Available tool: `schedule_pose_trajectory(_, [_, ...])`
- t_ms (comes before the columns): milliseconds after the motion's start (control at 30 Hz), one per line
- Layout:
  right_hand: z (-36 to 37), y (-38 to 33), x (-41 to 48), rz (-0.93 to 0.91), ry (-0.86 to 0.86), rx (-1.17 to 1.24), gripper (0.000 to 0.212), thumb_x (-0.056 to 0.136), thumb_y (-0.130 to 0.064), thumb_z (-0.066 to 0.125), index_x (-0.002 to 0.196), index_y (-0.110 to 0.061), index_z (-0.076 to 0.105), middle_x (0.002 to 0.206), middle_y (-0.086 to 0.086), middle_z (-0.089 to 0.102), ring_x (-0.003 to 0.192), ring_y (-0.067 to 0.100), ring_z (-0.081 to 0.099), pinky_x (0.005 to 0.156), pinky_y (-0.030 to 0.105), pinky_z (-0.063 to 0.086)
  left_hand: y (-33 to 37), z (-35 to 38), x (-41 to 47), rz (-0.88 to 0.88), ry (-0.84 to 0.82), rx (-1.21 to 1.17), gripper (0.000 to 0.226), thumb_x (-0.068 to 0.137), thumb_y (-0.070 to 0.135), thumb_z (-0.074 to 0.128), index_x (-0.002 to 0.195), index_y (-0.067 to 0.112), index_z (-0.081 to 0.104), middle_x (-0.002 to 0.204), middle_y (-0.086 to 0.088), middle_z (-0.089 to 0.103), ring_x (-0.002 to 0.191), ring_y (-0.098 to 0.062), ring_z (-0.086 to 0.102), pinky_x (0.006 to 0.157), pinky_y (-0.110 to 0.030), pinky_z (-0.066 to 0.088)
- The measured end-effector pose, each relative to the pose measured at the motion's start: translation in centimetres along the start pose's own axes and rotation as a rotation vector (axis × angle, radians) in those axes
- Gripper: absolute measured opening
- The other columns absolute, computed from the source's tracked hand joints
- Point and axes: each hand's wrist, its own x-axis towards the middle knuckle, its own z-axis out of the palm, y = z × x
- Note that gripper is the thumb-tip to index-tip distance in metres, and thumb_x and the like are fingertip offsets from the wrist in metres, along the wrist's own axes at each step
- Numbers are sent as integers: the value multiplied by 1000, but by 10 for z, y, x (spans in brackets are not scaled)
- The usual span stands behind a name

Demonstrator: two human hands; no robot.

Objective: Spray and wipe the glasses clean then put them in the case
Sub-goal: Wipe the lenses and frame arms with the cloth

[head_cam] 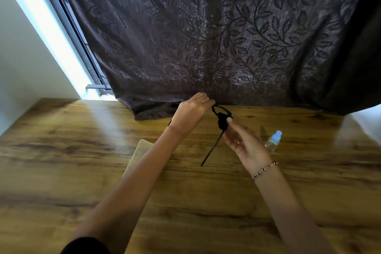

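Head view: dark leaf-patterned curtain (206,37) drapes onto the brown wood-grain counter (82,171). Pale rectangular case (140,150) lies partly under the left forearm. Left grip (191,111) pinches the black thin-framed glasses (212,150), held above the counter. Right grip (245,144) pinches a wadded black cloth (222,123) against a lens. Small clear blue-capped spray bottle (273,141) sits near the right grip.

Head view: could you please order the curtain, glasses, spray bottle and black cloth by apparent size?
1. curtain
2. glasses
3. spray bottle and black cloth: they look alike, and the cloth is bunched and partly hidden, so they are left unranked.
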Motion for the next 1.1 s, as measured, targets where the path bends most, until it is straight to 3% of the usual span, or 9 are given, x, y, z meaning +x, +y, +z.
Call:
schedule_pose_trajectory(133, [2,-1,3,10,20,-88,33,80,-10,73,110,1,65,100,13,72,77,13,70,65,23,58,2,3,0,14,-19,28,38,68,-8,50,96,3,73,88,-8,71,92,-24,68,44,-26,51])
schedule_pose_trajectory(300, [5,-5,9,47,34,-174,11,80,-5,71,91,-5,68,78,5,74,66,11,69,64,25,59,8,6,-1,-113,-36,45,35,58,-15,68,86,5,74,79,-7,69,81,-21,68,41,-24,48])
schedule_pose_trajectory(433, [5,4,6,160,-41,-199,22,72,-7,74,93,-4,68,78,6,74,65,12,68,64,28,59,-5,8,4,-213,-36,39,31,75,-10,58,100,5,71,92,-10,68,95,-24,64,50,-34,55])
schedule_pose_trajectory(533, [8,8,4,224,-135,-149,31,62,-11,76,92,-4,69,83,8,73,69,14,69,65,32,59,-11,8,6,-251,-5,-23,32,79,-7,56,103,7,71,98,-10,69,99,-23,63,58,-37,57])
schedule_pose_trajectory(700, [18,-15,14,247,-155,86,7,71,-11,68,76,-12,72,82,5,70,79,16,64,75,37,56,-5,10,3,-235,48,-184,37,74,-12,60,104,7,72,100,-7,70,99,-23,64,71,-36,56])
schedule_pose_trajectory(767, [22,-21,15,245,-146,141,11,73,-12,65,67,-14,74,85,4,70,80,16,64,77,35,52,-2,10,3,-245,61,-197,38,74,-13,60,107,4,71,102,-8,71,100,-23,64,75,-37,56])
schedule_pose_trajectory(933, [22,-9,-1,287,-210,82,7,72,-11,68,75,-10,74,84,5,66,73,15,60,70,31,53,-3,12,6,-268,101,-191,33,78,-10,58,103,7,72,100,-6,72,98,-21,64,70,-38,56])
schedule_pose_trajectory(1100, [21,8,-16,308,-305,-56,25,72,-11,69,97,-8,67,87,6,69,78,17,63,66,30,57,-8,13,9,-315,171,-193,34,78,-11,55,104,2,71,100,-11,72,98,-25,66,75,-36,57])
